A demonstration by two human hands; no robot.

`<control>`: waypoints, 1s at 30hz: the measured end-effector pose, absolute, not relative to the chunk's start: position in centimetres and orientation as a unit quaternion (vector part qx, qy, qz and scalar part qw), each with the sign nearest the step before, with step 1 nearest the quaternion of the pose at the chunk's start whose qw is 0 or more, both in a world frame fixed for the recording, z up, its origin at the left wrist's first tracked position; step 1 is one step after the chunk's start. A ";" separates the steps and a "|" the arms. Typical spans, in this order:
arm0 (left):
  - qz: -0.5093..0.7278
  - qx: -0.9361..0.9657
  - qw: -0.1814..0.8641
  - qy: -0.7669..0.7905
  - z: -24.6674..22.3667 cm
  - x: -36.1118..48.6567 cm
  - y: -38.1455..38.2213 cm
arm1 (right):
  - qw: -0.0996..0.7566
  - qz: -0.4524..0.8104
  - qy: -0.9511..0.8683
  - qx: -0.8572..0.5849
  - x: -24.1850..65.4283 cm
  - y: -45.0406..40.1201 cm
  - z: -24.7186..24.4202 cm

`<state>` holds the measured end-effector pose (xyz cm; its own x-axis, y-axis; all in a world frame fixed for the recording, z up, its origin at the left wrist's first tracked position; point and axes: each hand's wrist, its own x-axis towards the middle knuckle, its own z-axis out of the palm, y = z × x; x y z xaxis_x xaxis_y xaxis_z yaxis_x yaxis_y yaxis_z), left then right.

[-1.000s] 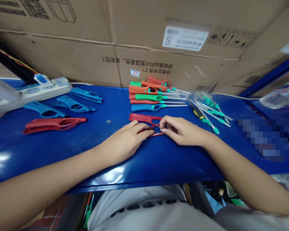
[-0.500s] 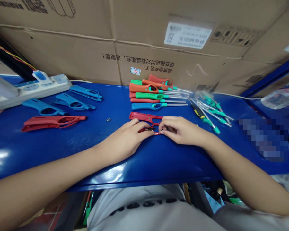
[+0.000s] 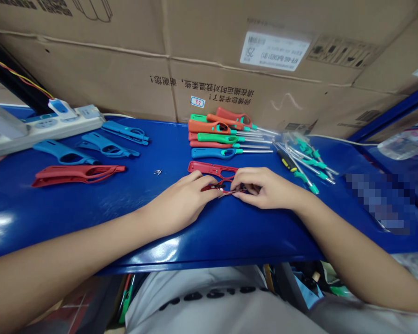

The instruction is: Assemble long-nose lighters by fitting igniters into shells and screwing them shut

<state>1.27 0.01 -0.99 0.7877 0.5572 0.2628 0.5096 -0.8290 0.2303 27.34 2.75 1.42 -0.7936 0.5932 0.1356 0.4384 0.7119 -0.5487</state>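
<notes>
Near the middle of the blue table, my left hand (image 3: 186, 197) is closed on one end of a red lighter casing half (image 3: 226, 181). My right hand (image 3: 261, 188) pinches at the other end of this casing, by its trigger opening; whether it also holds a small part is hidden by the fingers. Dark parts show inside the casing between both hands. Just behind it lies a matching red casing half (image 3: 205, 167), hollow side up. A few tiny metal pins (image 3: 158, 172) rest on the table to the left of my left hand.
Several long-necked lighters (image 3: 212, 138) lie stacked behind my hands. Metal tubes with green ends (image 3: 310, 160) and a black-yellow screwdriver (image 3: 286, 159) are at right. Blue casings (image 3: 66, 153), a red casing (image 3: 78, 175) and a power strip (image 3: 45, 130) sit left. Cardboard boxes (image 3: 125, 69) stand behind.
The fingers of my right hand have shifted slightly at the casing's end. My left hand keeps its grip, and the view has moved a little.
</notes>
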 end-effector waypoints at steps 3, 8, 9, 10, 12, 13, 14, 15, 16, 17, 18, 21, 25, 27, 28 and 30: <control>0.160 0.942 0.074 0.285 -1.0 1.3 0.0 | 0.151 0.245 -0.913 -0.287 27.3 2.7 1.4; 0.161 0.940 0.076 0.289 -1.0 1.2 -0.1 | 0.142 0.248 -0.914 -0.289 27.6 2.7 1.5; 0.160 0.941 0.075 0.289 -1.0 1.2 -0.1 | 0.142 0.249 -0.914 -0.286 27.6 2.8 1.6; 0.158 0.942 0.073 0.287 -1.0 1.2 -0.1 | 0.143 0.248 -0.916 -0.282 27.6 2.8 1.6; 0.157 0.943 0.067 0.287 -1.0 1.2 -0.1 | 0.142 0.247 -0.918 -0.276 27.6 2.7 1.8; 0.157 0.943 0.064 0.287 -1.0 1.2 -0.1 | 0.141 0.247 -0.919 -0.274 27.6 2.7 1.9; 0.156 0.943 0.061 0.287 -1.1 1.2 -0.1 | 0.142 0.249 -0.919 -0.273 27.5 2.6 1.9; 0.157 0.943 0.059 0.287 -1.1 1.3 -0.1 | 0.143 0.252 -0.917 -0.272 27.5 2.6 1.9; 0.157 0.943 0.057 0.287 -1.1 1.3 -0.1 | 0.145 0.257 -0.915 -0.273 27.6 2.6 1.9; 0.158 0.943 0.057 0.287 -1.1 1.3 -0.2 | 0.147 0.263 -0.913 -0.275 27.6 2.6 1.9; 0.159 0.943 0.058 0.287 -1.1 1.4 -0.2 | 0.149 0.268 -0.911 -0.277 27.7 2.6 1.9; 0.164 0.939 0.068 0.295 -1.0 1.4 -0.3 | 0.153 0.281 -0.905 -0.279 27.9 2.7 1.7; 0.169 0.933 0.081 0.306 -1.1 1.4 -0.5 | 0.157 0.286 -0.905 -0.272 27.8 2.7 1.7; 0.170 0.934 0.078 0.304 -1.1 1.5 -0.5 | 0.158 0.276 -0.910 -0.267 27.7 2.6 1.8; 0.168 0.935 0.077 0.304 -1.1 1.5 -0.5 | 0.156 0.269 -0.912 -0.267 27.6 2.5 1.9; 0.167 0.935 0.076 0.304 -1.1 1.5 -0.5 | 0.149 0.262 -0.914 -0.271 27.4 2.3 2.0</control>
<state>1.51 -0.47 -1.15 0.7597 0.5934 0.2659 0.5428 -0.8039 0.2432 27.42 2.34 1.99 -0.8087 0.5737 0.1298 0.4181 0.7159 -0.5592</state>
